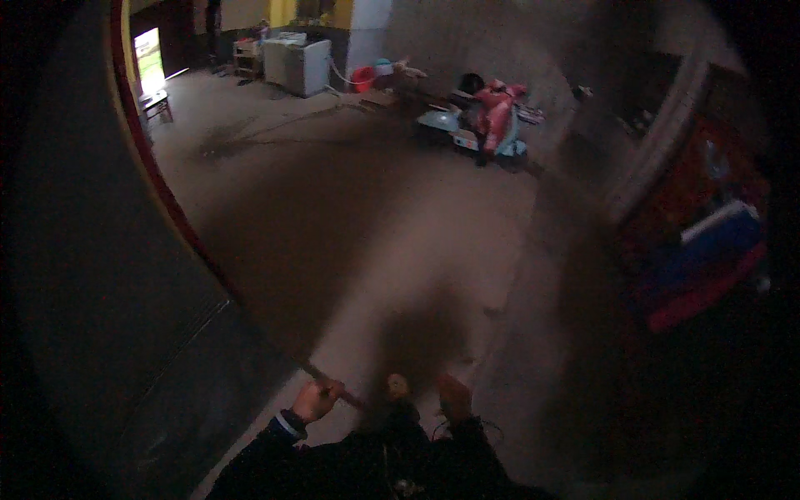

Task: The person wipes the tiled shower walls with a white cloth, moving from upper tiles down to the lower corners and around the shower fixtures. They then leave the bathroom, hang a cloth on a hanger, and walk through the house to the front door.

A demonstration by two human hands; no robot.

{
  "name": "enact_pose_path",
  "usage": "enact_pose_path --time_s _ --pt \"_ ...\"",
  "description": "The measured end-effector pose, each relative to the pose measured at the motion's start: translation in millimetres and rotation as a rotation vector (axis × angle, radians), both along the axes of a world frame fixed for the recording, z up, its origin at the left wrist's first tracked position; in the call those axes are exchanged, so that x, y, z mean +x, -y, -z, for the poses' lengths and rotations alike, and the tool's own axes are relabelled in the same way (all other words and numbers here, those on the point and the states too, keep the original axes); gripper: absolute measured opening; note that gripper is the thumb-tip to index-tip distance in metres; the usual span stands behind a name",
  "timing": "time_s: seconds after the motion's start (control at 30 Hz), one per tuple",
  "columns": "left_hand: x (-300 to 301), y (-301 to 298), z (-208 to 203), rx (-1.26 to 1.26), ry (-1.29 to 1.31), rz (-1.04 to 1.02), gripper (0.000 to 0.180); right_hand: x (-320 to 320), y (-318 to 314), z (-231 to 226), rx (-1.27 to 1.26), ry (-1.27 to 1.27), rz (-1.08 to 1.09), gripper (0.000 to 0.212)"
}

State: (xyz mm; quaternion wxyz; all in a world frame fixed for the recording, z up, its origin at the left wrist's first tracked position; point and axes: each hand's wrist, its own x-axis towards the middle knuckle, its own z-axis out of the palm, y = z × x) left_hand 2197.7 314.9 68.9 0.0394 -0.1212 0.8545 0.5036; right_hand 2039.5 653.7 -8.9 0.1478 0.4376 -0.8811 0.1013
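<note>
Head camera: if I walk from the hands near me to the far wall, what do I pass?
Left hand on a thin stick → bare floor → scooter → white box and red tub.

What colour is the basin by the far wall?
Red, seen in the head view: basin.
</note>
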Motion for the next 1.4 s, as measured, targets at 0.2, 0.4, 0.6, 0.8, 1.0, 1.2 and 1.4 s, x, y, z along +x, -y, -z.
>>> enact_pose_path --time_s 0.2,0.4,0.6,0.8,1.0,1.2,1.4 --pt "-148 78 35 0.102 -0.021 -0.334 0.018 -240 104 -5 -0.363 0.409 0.007 0.023" --pt "-293 134 25 0.082 0.063 -0.426 0.024 -424 306 -83 -0.44 0.768 -0.194 0.02" --pt "-419 297 124 0.604 0.059 -0.8 0.028 -573 511 -70 -0.291 0.989 -0.235 0.029" --pt "-597 461 184 0.25 -0.063 -0.564 0.028 -742 645 4 -0.207 0.938 -0.182 0.023" --pt "-777 649 140 -0.032 0.0 -0.283 0.029 -954 758 66 -0.226 0.835 -0.025 0.024" --pt "-880 822 163 0.053 -0.272 -0.468 0.032 -1121 1004 89 -0.246 0.743 -0.208 0.024" --pt "-907 971 184 -0.026 0.27 -0.691 0.036 -1171 1336 17 -0.136 0.865 -0.572 0.023"
